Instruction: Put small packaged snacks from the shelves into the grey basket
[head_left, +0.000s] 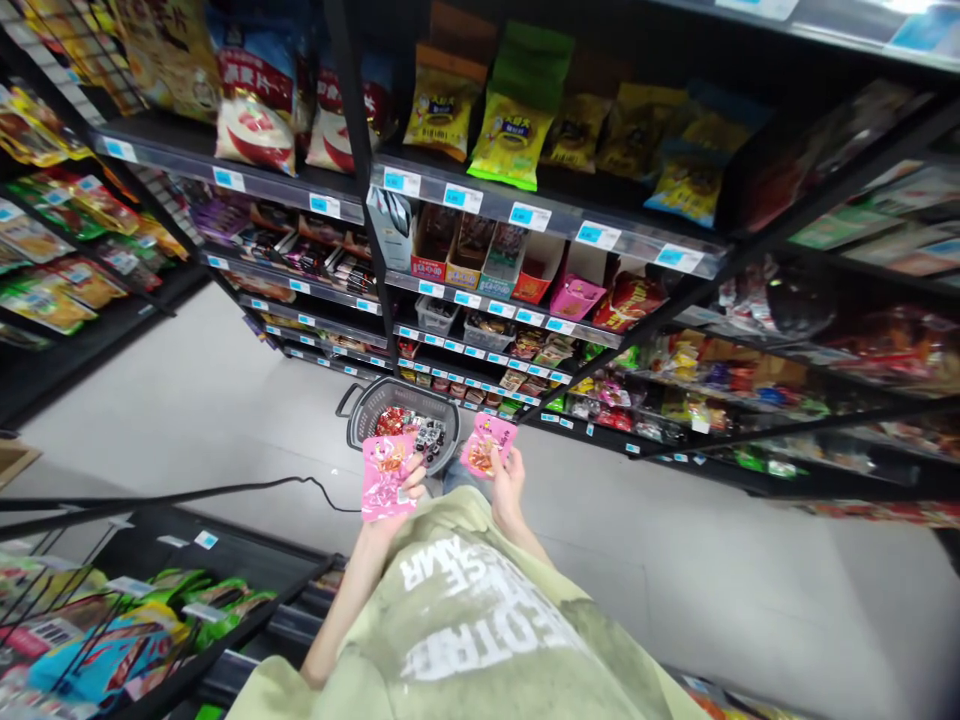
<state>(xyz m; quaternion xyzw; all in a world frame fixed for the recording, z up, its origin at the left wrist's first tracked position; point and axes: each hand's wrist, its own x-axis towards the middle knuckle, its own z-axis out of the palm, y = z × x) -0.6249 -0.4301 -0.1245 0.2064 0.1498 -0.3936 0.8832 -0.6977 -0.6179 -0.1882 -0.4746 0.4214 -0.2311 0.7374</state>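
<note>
My left hand [407, 482] is closed around a pink snack packet [381, 478] in front of my body. To its right, my right hand [508, 482] grips a second, smaller-looking pink snack packet [484, 443] with the thumb across its front. Just beyond both packets a grey shopping basket [365, 398] stands on the floor, partly covered by the left packet. Inside the basket lie red-wrapped items [395, 420] and dark, shiny small items [431, 437], too small to name.
Black shelves [465, 335] with price tags rise ahead, holding boxed packets and yellow snack bags [512, 130]. More pink packets [576, 297] sit in a shelf box. Another rack [225, 550] is close on my left. A black cable [247, 487] crosses the pale floor [240, 400].
</note>
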